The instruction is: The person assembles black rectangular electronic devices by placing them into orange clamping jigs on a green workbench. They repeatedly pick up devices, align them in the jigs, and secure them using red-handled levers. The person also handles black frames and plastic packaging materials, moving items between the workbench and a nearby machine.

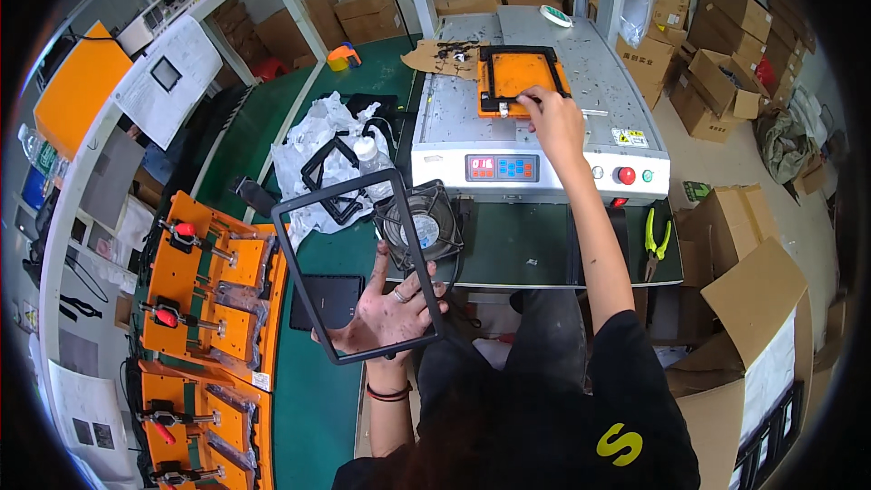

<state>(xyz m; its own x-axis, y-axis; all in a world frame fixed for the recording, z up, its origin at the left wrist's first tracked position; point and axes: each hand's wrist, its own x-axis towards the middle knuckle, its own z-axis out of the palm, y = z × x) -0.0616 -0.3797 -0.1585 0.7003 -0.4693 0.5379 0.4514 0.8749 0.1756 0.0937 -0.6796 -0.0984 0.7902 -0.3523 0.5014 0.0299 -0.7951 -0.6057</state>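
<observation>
Black plastic frame, a thin open rectangle, lies tilted across the person's left hand. That hand is palm up with fingers spread, so the frame rests on it rather than being clenched; its lower right edge crosses the palm, and its upper edge reaches up near a small square fan. The frame hangs over the green table, just right of the orange clamp jigs along the table's left edge, and above a dark flat panel.

The right hand reaches forward onto the grey machine bed. Its fingertips pinch the near edge of a second black frame seated on an orange fixture plate. Bare metal bed lies open to the right of the plate and in front of it, down to the control panel. Yellow-handled pliers sit at the table's right edge. Cardboard boxes crowd the floor to the right.
</observation>
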